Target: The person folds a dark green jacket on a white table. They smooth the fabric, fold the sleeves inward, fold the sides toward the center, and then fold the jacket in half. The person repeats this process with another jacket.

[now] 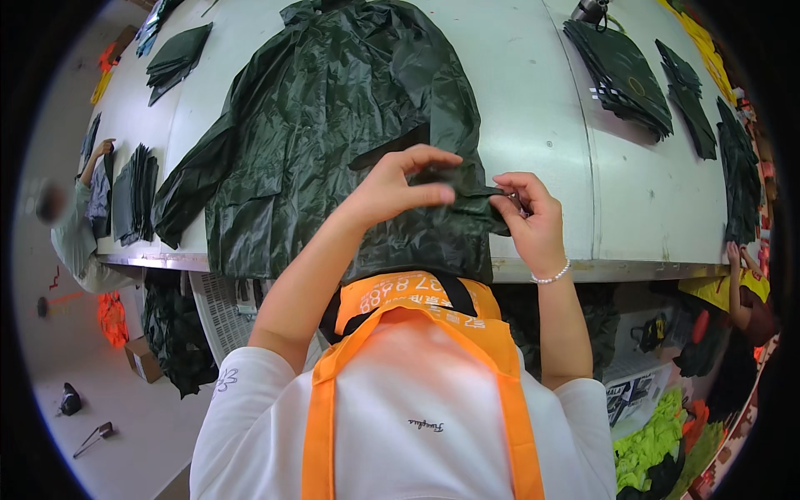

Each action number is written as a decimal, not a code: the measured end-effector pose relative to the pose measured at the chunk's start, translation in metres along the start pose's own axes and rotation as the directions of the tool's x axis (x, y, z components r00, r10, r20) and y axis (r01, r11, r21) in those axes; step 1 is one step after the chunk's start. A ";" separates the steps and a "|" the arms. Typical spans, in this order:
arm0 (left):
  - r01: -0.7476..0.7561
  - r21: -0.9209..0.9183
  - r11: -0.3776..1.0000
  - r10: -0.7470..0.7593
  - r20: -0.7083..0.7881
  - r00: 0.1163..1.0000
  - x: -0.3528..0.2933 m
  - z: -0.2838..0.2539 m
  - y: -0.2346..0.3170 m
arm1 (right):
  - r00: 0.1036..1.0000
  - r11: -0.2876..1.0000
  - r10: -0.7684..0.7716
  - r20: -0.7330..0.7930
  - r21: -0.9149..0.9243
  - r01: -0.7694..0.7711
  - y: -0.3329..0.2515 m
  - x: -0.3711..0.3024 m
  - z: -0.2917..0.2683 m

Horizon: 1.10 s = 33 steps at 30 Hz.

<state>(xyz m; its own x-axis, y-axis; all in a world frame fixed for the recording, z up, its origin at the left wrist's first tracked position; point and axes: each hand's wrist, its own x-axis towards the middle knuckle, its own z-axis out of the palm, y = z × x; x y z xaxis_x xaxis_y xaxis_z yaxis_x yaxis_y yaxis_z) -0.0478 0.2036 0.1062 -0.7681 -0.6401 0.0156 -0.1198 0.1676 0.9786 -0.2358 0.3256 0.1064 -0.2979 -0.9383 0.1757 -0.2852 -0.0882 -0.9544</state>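
A dark green, shiny rain jacket (325, 125) lies spread on the pale table before me, its hem hanging over the near edge against my orange apron. My left hand (400, 183) hovers over the jacket's lower right part, fingers apart and slightly blurred. Just below the fingers is a dark pocket flap or fold. At the jacket's right edge my right hand (531, 218) pinches a dark green edge of the fabric between thumb and fingers. A beaded bracelet circles the right wrist. The jacket's left sleeve (196, 179) stretches down to the left.
Stacks of folded dark garments (621, 79) lie at the table's right, another folded pile (179, 58) at far left. Other people work at both ends: a grey sleeve (75, 225) left, a yellow garment (750, 287) right. Below stand a white crate (221, 312) and bright green cloth (654, 442).
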 end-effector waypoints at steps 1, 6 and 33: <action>-0.050 0.133 0.990 0.041 0.071 0.997 -0.003 -0.002 0.000 | 1.000 0.999 0.012 -0.003 0.033 -0.011 0.001 0.000 0.002; -0.001 0.232 0.973 -0.014 0.060 0.998 -0.014 0.009 0.003 | 0.984 0.989 0.138 0.115 0.035 -0.143 0.011 -0.004 0.003; 0.039 0.069 0.997 -0.033 -0.078 0.996 -0.009 0.023 0.017 | 0.985 0.995 0.100 0.143 -0.015 -0.099 -0.005 -0.006 0.018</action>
<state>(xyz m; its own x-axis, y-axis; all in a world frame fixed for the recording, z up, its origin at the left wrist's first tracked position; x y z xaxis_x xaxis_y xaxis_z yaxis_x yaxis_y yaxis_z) -0.0575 0.2288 0.1183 -0.7124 -0.7018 -0.0011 -0.1926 0.1941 0.9619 -0.2161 0.3257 0.1061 -0.1920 -0.9805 0.0428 -0.2674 0.0103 -0.9635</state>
